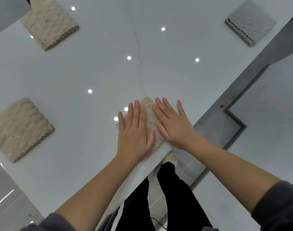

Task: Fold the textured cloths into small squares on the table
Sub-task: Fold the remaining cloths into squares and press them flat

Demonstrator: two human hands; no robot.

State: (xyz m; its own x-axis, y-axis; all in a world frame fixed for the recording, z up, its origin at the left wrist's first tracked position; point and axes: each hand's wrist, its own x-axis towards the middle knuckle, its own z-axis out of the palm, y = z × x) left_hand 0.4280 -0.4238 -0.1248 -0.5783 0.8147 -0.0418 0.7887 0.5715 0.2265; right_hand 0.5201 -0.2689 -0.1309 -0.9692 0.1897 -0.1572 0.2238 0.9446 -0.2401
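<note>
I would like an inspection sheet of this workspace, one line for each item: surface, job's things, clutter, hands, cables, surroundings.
Surface: glossy pale table, with reflected light spots and one thin dark vein.
Job's things: beige cloth at the near edge, under both hands; far beige square, folded, at the back left; near beige square, folded, at the left; grey square, folded, at the back right.
Clutter: nothing seen.
Hands: left hand and right hand lie flat on the beige cloth, fingers straight.
Cables: thin dark cord on the floor by the person's legs.
Surroundings: grey floor with a small red mark; one light shoe.
</note>
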